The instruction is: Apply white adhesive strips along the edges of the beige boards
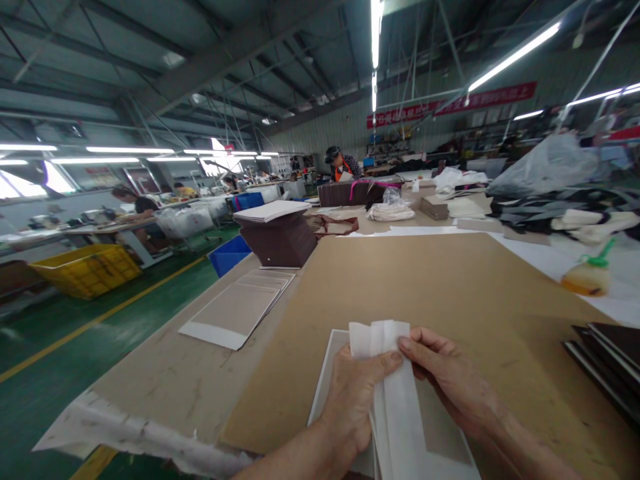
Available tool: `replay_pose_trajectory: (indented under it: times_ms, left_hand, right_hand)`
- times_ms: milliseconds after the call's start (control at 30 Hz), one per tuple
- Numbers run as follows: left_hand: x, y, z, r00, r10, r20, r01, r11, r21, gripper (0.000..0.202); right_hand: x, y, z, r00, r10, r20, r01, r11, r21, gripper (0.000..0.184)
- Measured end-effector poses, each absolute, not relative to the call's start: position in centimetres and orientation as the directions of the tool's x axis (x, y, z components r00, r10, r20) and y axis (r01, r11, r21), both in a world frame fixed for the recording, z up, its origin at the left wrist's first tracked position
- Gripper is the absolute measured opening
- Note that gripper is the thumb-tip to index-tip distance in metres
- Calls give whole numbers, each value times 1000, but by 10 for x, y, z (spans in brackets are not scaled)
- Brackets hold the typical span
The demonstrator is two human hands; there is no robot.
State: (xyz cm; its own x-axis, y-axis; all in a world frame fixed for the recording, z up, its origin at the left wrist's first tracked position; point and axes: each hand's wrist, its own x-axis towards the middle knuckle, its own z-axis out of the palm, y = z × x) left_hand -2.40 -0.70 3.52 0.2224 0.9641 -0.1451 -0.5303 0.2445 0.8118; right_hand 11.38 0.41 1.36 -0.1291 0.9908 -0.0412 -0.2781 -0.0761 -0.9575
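Note:
My left hand (353, 393) and my right hand (450, 377) both pinch a bundle of white paper strips (387, 373) at the near edge of the table. The left thumb presses on the strips' upper part, and the right fingertips meet it from the other side. Under the strips lies a white and grey card sheet (440, 433) on a large brown cardboard sheet (425, 293). Both hands are closed on the strips.
A spread of grey-and-white card sheets (240, 307) lies to the left. Behind it stands a dark brown stack (280, 237). Dark sheets (607, 363) sit at the right edge, a glue bottle (587, 277) beyond. Other people work at far tables; yellow (85, 270) and blue (227, 255) crates stand on the floor.

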Motion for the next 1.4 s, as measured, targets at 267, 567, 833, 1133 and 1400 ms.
replay_pose_trajectory:
  times_ms: [267, 567, 833, 1133, 1400]
  left_hand:
    - [-27, -2, 34, 156, 973, -172, -596, 231, 769, 36]
    - [-42, -2, 34, 165, 956, -243, -546, 293, 785, 39]
    - [-131, 14, 72, 63, 995, -78, -394, 97, 914, 34]
    - [-158, 13, 43, 364, 931, 38, 722, -308, 619, 9]
    - [-137, 32, 5, 609, 793, 17, 783, -605, 144, 24]
  right_hand:
    - [108, 2, 12, -203, 976, -79, -341, -146, -928, 32]
    - [113, 7, 16, -97, 988, -121, -456, -152, -877, 30]
    - [172, 19, 53, 113, 990, -79, -309, -40, -950, 31]
    - [159, 52, 36, -113, 967, -227, 380, -169, -910, 42]
    - [98, 91, 22, -312, 920, -238, 624, 10, -781, 22]
